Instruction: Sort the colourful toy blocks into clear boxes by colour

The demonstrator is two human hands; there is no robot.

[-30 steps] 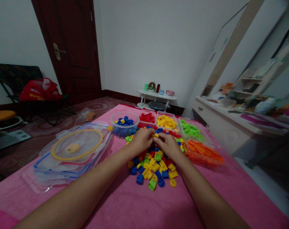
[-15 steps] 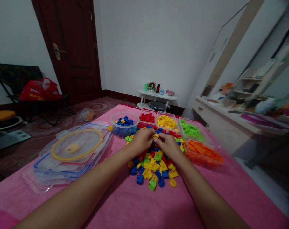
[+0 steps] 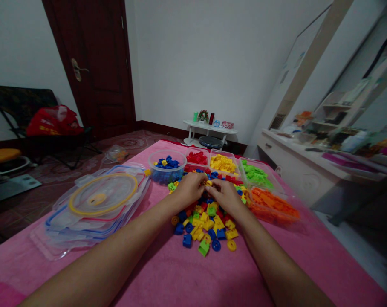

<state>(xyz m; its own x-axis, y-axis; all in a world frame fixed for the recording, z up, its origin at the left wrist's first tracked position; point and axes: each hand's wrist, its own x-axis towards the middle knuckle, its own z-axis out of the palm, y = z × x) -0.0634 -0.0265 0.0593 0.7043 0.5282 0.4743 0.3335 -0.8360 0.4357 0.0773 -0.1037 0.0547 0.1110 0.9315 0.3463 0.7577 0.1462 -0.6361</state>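
Note:
Over a heap of mixed building blocks (image 3: 201,226), my left hand (image 3: 192,186) and my right hand (image 3: 224,194) meet with fingers bent inward. A small yellow block (image 3: 209,183) shows between the fingertips, pinched from both sides. Its exact shape is mostly covered by the fingers. Under and in front of the hands lie blue, yellow, green and red pieces, some of them round wheels. Behind the hands stand a round tub (image 3: 167,175) of mostly blue blocks, a box of red blocks (image 3: 196,158) and a box of yellow blocks (image 3: 223,163).
To the right are a box of green blocks (image 3: 256,175) and one of orange blocks (image 3: 274,204). Stacked clear lids (image 3: 97,213) lie on the left of the pink tablecloth (image 3: 180,277). A white dressing table (image 3: 296,170) stands at the right, a small white shelf (image 3: 209,126) beyond.

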